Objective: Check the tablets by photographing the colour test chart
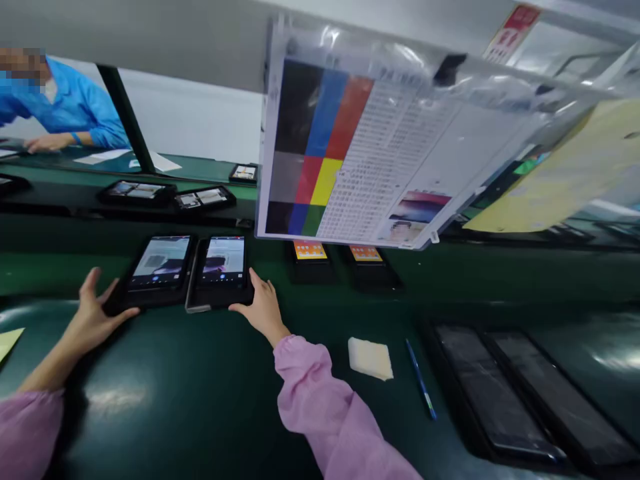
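Observation:
Two lit phones lie side by side in black trays, the left phone (161, 262) and the right phone (223, 261) both showing a camera picture. A thin grey edge (199, 309) runs between the trays. My left hand (95, 317) is open at the outer left side of the left tray, thumb and fingers spread; whether it touches the tray is unclear. At the right tray's (220, 295) front right corner, my right hand (263, 305) has its thumb along the front and its forefinger up the side. Its other fingers are partly hidden.
A hanging plastic-covered chart (360, 153) covers the upper middle, partly hiding two orange-screened phones (310, 251). A folded pale cloth (370, 358), a blue pen (421, 380) and two large dark devices (493, 387) lie to the right. More phones (137, 190) sit on the rear ledge. A person in blue (95, 107) works beyond.

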`<state>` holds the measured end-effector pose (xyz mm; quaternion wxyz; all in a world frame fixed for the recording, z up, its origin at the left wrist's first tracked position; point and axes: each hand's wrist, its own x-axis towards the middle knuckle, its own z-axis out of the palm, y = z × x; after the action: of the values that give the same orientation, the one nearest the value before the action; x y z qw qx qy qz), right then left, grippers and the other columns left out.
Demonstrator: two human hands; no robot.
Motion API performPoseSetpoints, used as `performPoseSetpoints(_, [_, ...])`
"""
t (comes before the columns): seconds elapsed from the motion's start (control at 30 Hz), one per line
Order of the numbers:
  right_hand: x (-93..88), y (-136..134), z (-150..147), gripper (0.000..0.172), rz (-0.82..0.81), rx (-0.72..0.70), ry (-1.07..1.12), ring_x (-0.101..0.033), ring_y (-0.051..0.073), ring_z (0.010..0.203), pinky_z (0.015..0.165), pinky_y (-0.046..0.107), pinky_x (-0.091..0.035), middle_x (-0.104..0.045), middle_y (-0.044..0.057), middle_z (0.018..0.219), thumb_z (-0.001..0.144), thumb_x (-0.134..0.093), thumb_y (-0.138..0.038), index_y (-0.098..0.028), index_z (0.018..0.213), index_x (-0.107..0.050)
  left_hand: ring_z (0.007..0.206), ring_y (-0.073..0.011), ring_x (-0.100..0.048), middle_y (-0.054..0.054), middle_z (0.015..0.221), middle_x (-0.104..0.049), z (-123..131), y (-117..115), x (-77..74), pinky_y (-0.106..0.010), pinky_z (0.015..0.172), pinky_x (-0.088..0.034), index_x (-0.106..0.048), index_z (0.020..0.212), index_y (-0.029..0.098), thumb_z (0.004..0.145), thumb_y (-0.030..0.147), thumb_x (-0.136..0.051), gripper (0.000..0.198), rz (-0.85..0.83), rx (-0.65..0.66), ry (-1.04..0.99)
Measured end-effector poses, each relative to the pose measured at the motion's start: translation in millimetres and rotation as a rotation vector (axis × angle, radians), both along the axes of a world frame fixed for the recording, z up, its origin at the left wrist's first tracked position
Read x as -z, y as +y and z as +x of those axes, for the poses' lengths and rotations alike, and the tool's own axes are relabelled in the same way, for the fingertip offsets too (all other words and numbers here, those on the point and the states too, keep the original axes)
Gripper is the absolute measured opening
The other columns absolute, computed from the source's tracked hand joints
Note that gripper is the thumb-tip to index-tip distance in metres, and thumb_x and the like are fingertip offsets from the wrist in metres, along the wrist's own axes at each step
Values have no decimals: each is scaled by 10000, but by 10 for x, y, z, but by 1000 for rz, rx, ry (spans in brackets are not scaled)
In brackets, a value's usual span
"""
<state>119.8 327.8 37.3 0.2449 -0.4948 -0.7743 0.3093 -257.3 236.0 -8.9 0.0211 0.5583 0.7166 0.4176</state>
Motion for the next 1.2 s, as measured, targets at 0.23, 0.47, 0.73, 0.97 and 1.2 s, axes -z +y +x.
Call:
performPoseSetpoints(0.23, [-35, -3, -38, 759, 34, 88, 6, -266, 357, 1613, 1328, 599, -134, -431, 228, 1657, 963, -633, -200, -83, 1634, -298, 1565, -444, -327, -290, 1661, -285, 307, 437, -177, -650, 1227, -371, -276, 1539, 79, 973, 560, -616, 817, 26, 124, 19])
performPoseSetpoints(0.47, [-249, -421, 729, 750, -27, 15, 241, -467, 281, 1516, 1293, 479, -337, -500, 142, 1630, 861, -717, -186, -189, 1567, -463, 1277, -324, -618, -147, 1322, -644, 1119, 381, -177, -566, 1159, -462, -669, 1174, 185, 949, 507, -609, 397, 98, 318, 115])
performPoseSetpoints(0.73, [-647, 38, 2997, 435, -203, 632, 561, -691, 264, 1161, 1064, 505, -554, -687, 122, 1309, 932, -752, -209, -166, 1343, -618, 1034, -222, -670, -69, 1083, -714, 2630, 527, -140, -470, 997, -545, -697, 1058, 191, 1011, 469, -615, 294, -53, 557, 78])
performPoseSetpoints(0.97, [-638, 488, 3815, 360, -338, 1023, 806, -695, 251, 1102, 923, 456, -624, -662, 103, 1321, 1019, -692, -372, -181, 1319, -636, 1196, -282, -640, -115, 1330, -642, 3904, 1092, -160, -529, 1021, -557, -623, 1313, 180, 974, 411, -693, 416, -229, 361, -67])
performPoseSetpoints(1.2, [-348, 791, 3997, 384, -253, 1149, 1032, -685, 265, 1139, 950, 477, -615, -647, 108, 1353, 1014, -698, -369, -183, 1342, -624, 1227, -296, -634, -129, 1415, -600, 4403, 1639, -243, -538, 1025, -561, -593, 1373, 188, 968, 391, -707, 467, -496, 233, -273])
